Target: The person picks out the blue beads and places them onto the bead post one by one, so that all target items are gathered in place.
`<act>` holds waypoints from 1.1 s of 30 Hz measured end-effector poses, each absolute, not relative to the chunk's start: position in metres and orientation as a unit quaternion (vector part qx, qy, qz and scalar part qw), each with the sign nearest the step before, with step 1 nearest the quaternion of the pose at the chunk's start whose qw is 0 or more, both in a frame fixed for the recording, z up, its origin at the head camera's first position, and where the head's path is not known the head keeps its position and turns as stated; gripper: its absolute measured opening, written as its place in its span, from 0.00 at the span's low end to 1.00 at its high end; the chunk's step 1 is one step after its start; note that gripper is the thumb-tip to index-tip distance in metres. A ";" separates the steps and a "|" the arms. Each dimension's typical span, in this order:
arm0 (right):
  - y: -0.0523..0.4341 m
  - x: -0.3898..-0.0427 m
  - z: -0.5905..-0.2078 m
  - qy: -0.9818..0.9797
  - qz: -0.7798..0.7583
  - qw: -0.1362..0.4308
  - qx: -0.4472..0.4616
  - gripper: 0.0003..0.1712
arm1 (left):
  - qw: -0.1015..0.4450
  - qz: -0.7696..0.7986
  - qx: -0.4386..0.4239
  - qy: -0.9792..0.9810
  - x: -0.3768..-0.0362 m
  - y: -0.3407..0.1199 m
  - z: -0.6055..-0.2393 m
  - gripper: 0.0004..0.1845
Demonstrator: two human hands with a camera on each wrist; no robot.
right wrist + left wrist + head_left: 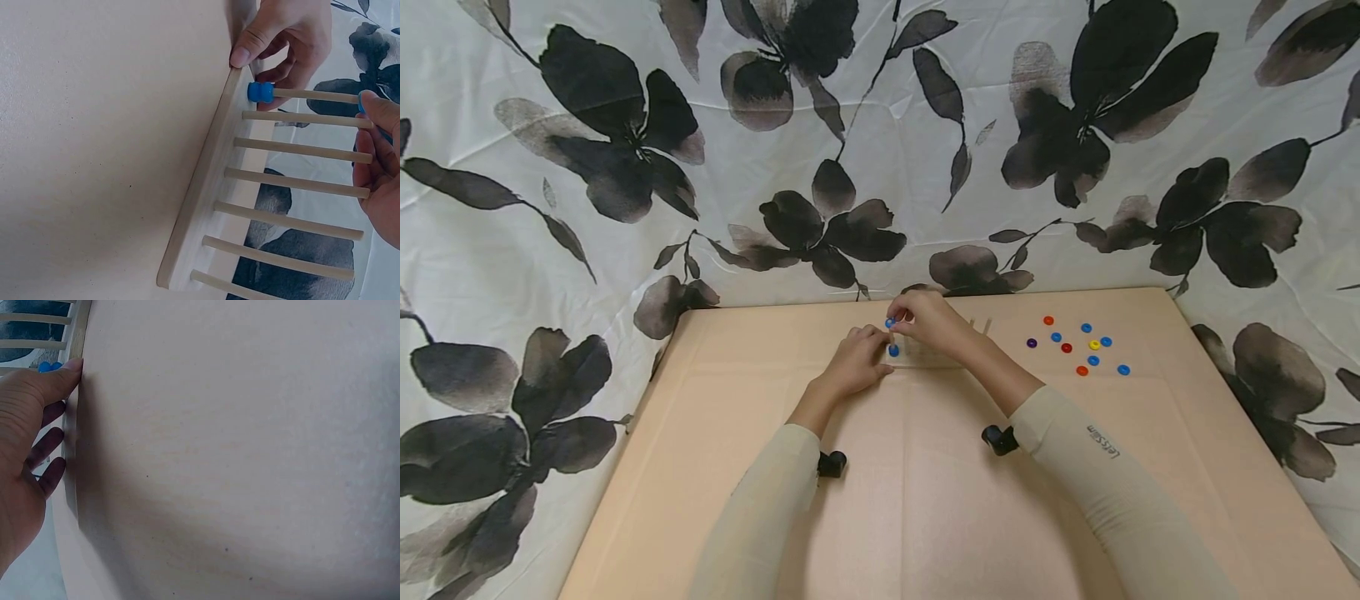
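A wooden peg rack (209,169), a long base with a row of thin upright pegs, stands toward the far edge of the table. My left hand (856,362) grips the base at its left end, thumb (72,365) on the near edge and fingers behind. Blue beads (260,92) sit at the foot of the leftmost peg. At that peg's tip, my right hand (928,321) pinches another blue bead (361,102) between thumb and fingers; the fingers partly hide it. In the head view, the right hand covers part of the rack.
Right of the rack, loose beads lie scattered on the table (902,500): several blue ones (1093,361), red ones (1067,348), a yellow one (1094,345) and a dark purple one (1032,343). A floral cloth (865,167) hangs behind the table's far edge.
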State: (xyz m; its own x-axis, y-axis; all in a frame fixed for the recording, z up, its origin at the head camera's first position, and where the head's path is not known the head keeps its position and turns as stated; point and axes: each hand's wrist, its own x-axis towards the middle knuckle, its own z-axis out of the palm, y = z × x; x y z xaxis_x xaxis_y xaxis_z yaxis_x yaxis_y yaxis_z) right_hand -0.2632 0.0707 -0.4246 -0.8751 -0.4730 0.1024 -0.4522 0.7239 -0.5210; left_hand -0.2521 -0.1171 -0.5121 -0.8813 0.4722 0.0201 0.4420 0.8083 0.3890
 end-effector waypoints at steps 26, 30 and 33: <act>0.130 -0.231 -0.410 0.916 -0.340 -0.054 -0.206 0.11 | 0.047 0.193 0.238 0.951 -0.247 -0.120 -0.511 0.28; 0.151 -0.219 -0.411 0.916 -0.353 -0.060 -0.183 0.11 | 0.049 0.190 0.237 0.951 -0.248 -0.120 -0.512 0.29; 0.167 -0.210 -0.414 0.916 -0.356 -0.066 -0.173 0.12 | 0.049 0.188 0.238 0.952 -0.247 -0.121 -0.513 0.29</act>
State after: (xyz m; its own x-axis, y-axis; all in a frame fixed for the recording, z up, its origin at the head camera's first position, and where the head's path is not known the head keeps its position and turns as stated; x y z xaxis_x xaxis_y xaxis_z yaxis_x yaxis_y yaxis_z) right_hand -0.2100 0.1669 -0.4140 -0.9316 -0.2691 0.2441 -0.3634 0.6867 -0.6296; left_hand -0.2475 -0.1210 -0.5134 -0.8814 0.4723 -0.0047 0.4352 0.8159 0.3807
